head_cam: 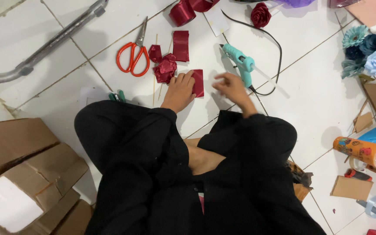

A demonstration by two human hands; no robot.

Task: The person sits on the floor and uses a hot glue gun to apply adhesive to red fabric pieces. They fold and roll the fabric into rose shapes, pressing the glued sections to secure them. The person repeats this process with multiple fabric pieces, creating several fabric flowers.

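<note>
You sit cross-legged on the white tiled floor [310, 100], black sleeves and lap filling the lower centre of the frame, with torn cardboard pieces [27, 174] stacked at lower left and a bent metal tube [44, 41] running across the upper left. At upper right lies a cluster of blue ribbon flowers [368, 50]; an orange cylindrical container [364, 152] sits at the right edge. Above your hands, a teal glue gun [240, 65] points toward upper left, its black cord looping behind it, and orange-handled scissors [133, 52] lie to the left of centre. Your left hand [180, 89] rests flat on the dark red ribbon piece [198, 82], fingers together and pressing its left edge down; the piece lies just right of those fingers, long axis running up-down in the frame. Your right hand [230, 87] hovers just right of it, blurred, fingers loosely curled, holding nothing I can make out. A half-made red ribbon rose [165, 69] lies just left of your left hand, touching it or nearly so.
</note>
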